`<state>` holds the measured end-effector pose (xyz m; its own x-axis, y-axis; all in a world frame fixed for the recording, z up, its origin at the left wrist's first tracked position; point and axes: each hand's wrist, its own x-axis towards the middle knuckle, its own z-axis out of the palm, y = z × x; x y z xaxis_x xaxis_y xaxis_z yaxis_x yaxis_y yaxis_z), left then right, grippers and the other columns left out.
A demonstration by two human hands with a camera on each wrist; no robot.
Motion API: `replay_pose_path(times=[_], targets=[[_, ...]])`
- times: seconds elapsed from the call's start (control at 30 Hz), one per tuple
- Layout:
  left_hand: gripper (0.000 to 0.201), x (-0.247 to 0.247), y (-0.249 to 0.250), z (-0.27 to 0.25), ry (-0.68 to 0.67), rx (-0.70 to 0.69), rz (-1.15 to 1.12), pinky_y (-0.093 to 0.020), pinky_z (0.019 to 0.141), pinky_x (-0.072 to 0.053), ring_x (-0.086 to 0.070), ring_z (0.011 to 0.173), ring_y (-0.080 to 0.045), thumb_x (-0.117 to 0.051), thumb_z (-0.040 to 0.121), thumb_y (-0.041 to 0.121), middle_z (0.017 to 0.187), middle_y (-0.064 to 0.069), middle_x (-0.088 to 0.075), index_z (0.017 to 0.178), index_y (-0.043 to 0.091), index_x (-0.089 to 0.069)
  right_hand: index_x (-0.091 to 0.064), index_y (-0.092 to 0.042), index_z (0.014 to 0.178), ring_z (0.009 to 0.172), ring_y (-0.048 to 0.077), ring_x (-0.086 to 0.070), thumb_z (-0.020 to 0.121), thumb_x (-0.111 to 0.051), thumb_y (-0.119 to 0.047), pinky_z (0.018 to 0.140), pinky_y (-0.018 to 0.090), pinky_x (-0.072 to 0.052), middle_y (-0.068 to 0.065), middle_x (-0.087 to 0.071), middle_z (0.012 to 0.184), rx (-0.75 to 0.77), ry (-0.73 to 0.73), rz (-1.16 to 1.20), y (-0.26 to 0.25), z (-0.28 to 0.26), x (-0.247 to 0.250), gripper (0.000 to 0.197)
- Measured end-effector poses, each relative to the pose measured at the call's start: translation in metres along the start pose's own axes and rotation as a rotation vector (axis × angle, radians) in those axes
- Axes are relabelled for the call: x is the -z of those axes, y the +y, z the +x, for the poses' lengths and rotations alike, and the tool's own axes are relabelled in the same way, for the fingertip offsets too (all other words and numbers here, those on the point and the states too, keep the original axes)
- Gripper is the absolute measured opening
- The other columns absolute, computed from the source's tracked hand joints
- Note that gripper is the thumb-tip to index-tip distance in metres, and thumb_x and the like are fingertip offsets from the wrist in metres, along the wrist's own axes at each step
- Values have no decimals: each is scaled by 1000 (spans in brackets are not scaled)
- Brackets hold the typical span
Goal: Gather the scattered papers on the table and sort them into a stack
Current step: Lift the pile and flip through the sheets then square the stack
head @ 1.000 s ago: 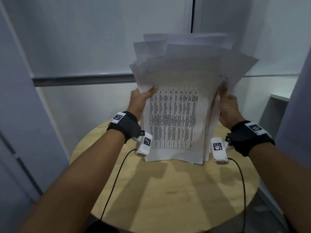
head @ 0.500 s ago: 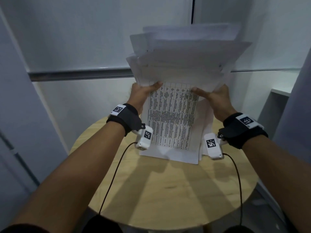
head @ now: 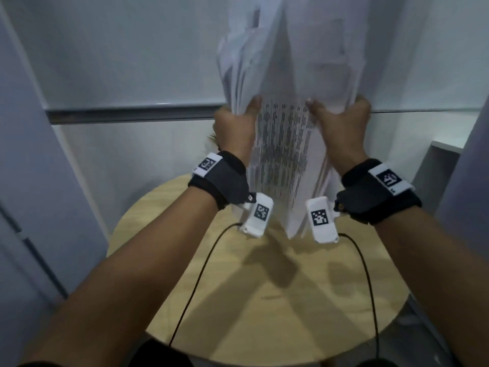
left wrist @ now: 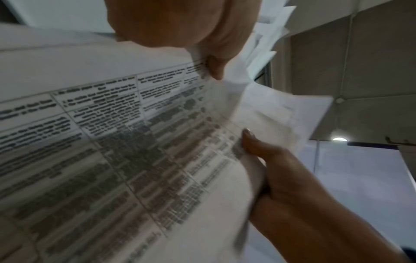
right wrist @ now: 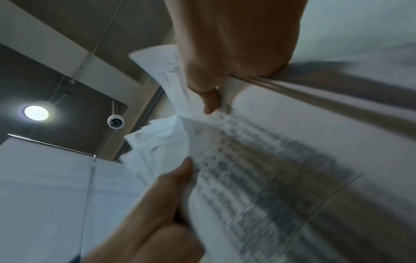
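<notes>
Papers (head: 285,154) — upright, long axis vert.

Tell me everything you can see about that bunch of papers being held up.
The papers are a thick, uneven bundle of thin white sheets, held upright over the wooden table. The front sheet shows a printed grid of blurred dark text. Upper edges fan out unaligned. The left hand grips the left edge, the right hand the right, thumbs in front. Whether the bottom touches the table is unclear.
</notes>
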<state>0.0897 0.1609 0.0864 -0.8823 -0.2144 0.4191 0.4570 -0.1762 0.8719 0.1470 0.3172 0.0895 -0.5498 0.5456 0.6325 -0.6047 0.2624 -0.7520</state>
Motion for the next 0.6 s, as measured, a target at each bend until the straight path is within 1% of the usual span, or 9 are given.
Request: replay_pose_path(times=[0.07,0.13,0.2,0.27,0.37,0.43,0.5,0.57,0.6], targets=[[22,-6,-5,-9,-2,10,46,-30,75,-55,-65,75,-17,-75,87,35,79,5,-66,85,20,-60,-67,-11,109,83,10,-72,77,-81,-22,73,26,-61,-1,-73,96,-3,6,-68,9,-4,-8,37],[14,-7,-16,-19,-64,48,105,-29,71,-53,-62,73,-12,-68,93,29,82,4,-65,96,18,-61,-65,-10,117,85,13,-72,80,-76,-21,74,26,-61,0,-73,100,-67,-20,-139,23,-9,-11,40],[22,-4,-35,-26,-151,116,149,-32,80,-54,-65,85,-15,-68,92,22,95,1,-67,112,17,-61,-62,-11,122,90,14,-71,79,-75,-17,81,32,-61,-1,-72,103,-192,-82,-178,41,-18,-7,46],[33,2,-46,-30,-176,169,154,-32,88,-52,-65,96,-17,-71,89,21,101,3,-67,119,16,-58,-59,-12,127,100,17,-69,74,-78,-20,89,36,-58,4,-70,115,-283,-113,-184,55,-24,0,57],[26,9,-37,-27,-205,211,112,-25,86,-43,-58,87,-6,-73,90,22,90,11,-58,99,22,-48,-52,-11,132,107,20,-66,64,-84,-34,94,36,-55,6,-66,123,-315,-127,-152,52,-21,7,79],[29,10,-26,-19,-217,173,80,-25,85,-48,-66,94,-12,-78,83,30,97,3,-68,100,16,-59,-52,-13,130,108,19,-65,66,-85,-34,95,34,-54,3,-64,120,-287,-124,-114,40,-11,9,75],[36,5,-11,-11,-176,130,67,-24,76,-50,-68,96,-17,-81,78,38,102,-2,-72,102,15,-67,-50,-14,132,111,19,-62,68,-85,-41,100,36,-51,2,-62,124,-254,-81,-87,25,2,6,77],[31,-3,2,-3,-100,111,43,-20,66,-42,-61,85,-6,-80,78,46,94,5,-69,91,21,-66,-49,-15,137,120,20,-58,66,-80,-58,107,39,-46,3,-59,133,-239,-11,-64,15,14,0,88],[32,-7,9,1,-49,104,35,-20,64,-41,-58,80,-3,-79,78,51,88,9,-65,86,23,-65,-48,-15,140,125,21,-54,67,-76,-64,110,38,-42,4,-55,139,-243,32,-47,11,20,-2,92]])
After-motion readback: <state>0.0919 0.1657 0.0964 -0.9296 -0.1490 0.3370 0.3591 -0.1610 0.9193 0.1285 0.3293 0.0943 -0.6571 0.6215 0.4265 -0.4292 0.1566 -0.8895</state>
